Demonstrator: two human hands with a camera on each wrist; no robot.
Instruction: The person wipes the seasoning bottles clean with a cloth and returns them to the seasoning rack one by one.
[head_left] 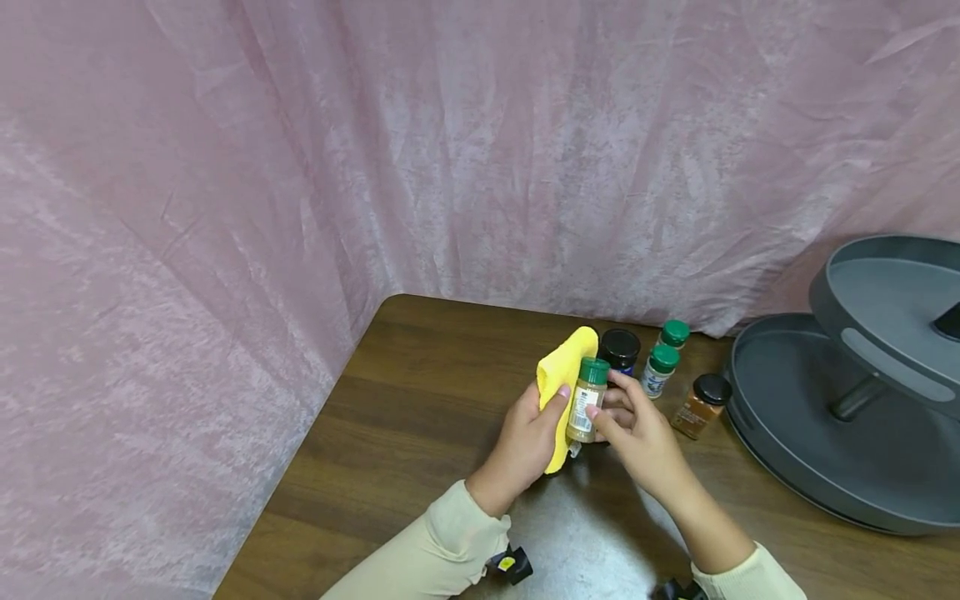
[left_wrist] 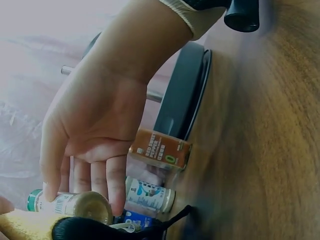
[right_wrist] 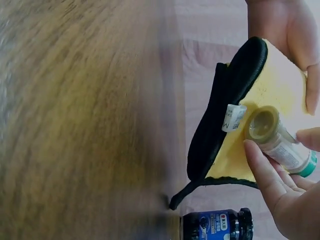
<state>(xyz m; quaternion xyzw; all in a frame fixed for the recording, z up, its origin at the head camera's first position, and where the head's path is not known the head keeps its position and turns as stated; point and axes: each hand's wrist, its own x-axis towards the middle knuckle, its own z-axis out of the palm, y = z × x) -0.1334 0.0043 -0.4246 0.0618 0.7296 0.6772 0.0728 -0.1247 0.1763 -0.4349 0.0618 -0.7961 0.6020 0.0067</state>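
Note:
My left hand (head_left: 527, 433) grips a folded yellow cloth (head_left: 558, 367), its dark edging and small white tag showing in the right wrist view. Between thumb and fingers, my right hand (head_left: 643, 435) holds a clear spice jar (head_left: 583, 410) with a green lid and white label. The jar is lifted over the table, lid up and slightly tilted, its side against the cloth. Its round base (right_wrist: 263, 123) faces the right wrist camera, and pale contents show through the wall.
Behind the hands stands a black-lidded jar (head_left: 619, 347) with a blue label. Two green-lidded jars (head_left: 662, 367) (head_left: 675, 332) and a red sweet pepper jar (head_left: 702, 405) stand to the right. A grey two-tier round tray (head_left: 787, 467) occupies the table's right side. A pink curtain (head_left: 480, 167) hangs behind.

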